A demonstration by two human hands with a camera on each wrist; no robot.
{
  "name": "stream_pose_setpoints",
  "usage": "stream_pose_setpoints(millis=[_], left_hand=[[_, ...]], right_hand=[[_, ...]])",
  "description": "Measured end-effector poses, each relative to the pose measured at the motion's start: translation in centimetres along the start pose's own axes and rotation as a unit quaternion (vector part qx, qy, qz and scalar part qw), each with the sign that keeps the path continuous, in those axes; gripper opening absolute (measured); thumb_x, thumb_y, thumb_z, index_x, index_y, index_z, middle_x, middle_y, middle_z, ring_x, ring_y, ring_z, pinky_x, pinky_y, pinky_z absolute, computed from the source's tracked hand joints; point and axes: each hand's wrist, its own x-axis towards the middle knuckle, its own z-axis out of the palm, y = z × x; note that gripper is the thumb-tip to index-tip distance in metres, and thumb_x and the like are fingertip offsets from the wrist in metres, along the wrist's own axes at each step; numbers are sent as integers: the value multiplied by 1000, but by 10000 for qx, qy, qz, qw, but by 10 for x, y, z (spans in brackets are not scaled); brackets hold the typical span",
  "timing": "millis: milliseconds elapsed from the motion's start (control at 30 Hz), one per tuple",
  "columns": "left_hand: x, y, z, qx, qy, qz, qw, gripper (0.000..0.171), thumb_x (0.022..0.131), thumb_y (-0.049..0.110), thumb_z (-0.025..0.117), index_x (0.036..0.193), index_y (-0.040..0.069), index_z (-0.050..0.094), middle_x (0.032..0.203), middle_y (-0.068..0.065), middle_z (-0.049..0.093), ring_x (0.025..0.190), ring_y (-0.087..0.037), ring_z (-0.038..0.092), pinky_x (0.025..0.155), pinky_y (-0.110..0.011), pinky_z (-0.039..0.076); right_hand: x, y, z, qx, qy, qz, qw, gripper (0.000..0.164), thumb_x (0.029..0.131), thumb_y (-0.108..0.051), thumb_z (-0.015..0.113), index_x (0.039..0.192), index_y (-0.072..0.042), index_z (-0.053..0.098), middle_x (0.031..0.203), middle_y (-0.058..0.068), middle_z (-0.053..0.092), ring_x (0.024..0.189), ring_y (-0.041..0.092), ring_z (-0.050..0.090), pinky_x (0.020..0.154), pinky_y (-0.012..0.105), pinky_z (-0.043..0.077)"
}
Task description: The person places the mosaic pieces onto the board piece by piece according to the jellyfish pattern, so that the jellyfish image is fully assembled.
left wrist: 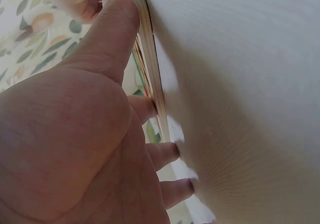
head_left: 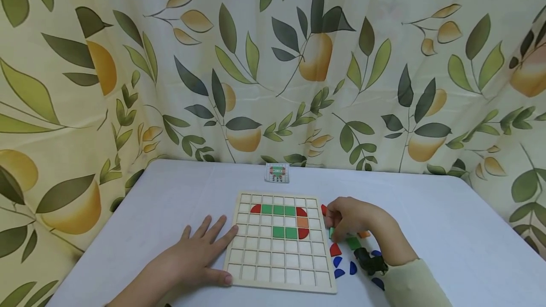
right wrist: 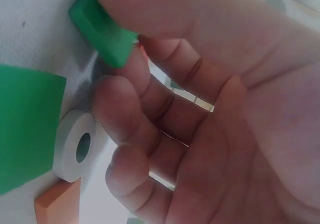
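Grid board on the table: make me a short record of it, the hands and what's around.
Board: pale, lying flat
Set on it: five green squares, three red pieces, one orange square
Left hand: spread, touching the board's left edge
Right hand: pinching a green piece, right of the board
Near that hand: loose blue pieces, white ring
Card: beyond the board's far edge

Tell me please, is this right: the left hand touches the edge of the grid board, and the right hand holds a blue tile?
Not quite. The right hand holds a green tile, not a blue one; the right wrist view shows it. The left hand does touch the grid board's edge.
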Motion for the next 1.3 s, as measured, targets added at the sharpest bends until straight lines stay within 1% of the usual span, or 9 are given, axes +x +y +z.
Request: stream_pose_setpoints(millis=[300, 433, 600, 733, 967, 1133, 1300], left_hand=[[-2, -1, 1, 10, 31, -18, 10000, 106, 71, 80, 61, 159, 32, 26, 168, -8, 13, 153, -42, 6, 110, -76, 13], [-2, 0, 1, -19, 17, -5, 10000, 106, 72, 79, 62, 159, 32, 26, 168, -8, 14, 153, -41, 6, 111, -75, 13], [-2, 1, -1, -42, -10, -45, 10000, 105, 72, 79, 62, 159, 32, 26, 168, -7, 14, 153, -41, 6, 111, -75, 12], [-2, 2, -2, -46, -26, -67, 10000, 105, 72, 79, 63, 159, 32, 26, 168, -7, 14, 153, -41, 6, 111, -74, 12], [-2, 2, -3, -67, 22, -32, 10000, 105, 71, 78, 63, 159, 32, 27, 168, -8, 14, 153, -41, 7, 112, -74, 12], [-2, 2, -2, -71, 15, -39, 10000, 106, 71, 78, 63, 159, 32, 27, 168, -7, 14, 153, -41, 6, 111, -74, 12], [-2, 0, 0, -41, -1, -52, 10000, 106, 71, 80, 61, 159, 33, 25, 168, -7, 13, 153, -41, 5, 111, -75, 11]], right_hand=[[0, 1, 0, 146, -136, -443, 9988, 26, 73, -2, 80, 85, -10, 58, 78, 5, 51, 79, 21, 53, 63, 33, 38], [2, 1, -1, 235, -49, -688, 9973, 22, 76, 0, 74, 87, -11, 58, 77, 4, 50, 79, 21, 52, 62, 34, 38], [4, 1, -1, 244, 175, -1028, 9942, 17, 82, -2, 70, 89, -12, 59, 77, 2, 50, 79, 19, 52, 63, 34, 40], [7, 0, -2, 280, 280, -1257, 9913, 14, 86, -3, 68, 90, -13, 60, 79, 1, 53, 81, 19, 52, 65, 34, 41], [12, -2, -2, 448, 427, -1643, 9845, 11, 89, -4, 66, 93, -14, 64, 85, 1, 58, 86, 20, 52, 70, 34, 45], [13, -5, 0, 689, 410, -1816, 9801, 13, 90, -4, 64, 98, -14, 66, 90, 0, 61, 89, 22, 54, 75, 37, 46], [14, -10, 5, 1023, 338, -2015, 9736, 14, 90, -5, 62, 101, -12, 65, 94, 1, 63, 90, 23, 55, 75, 37, 47]])
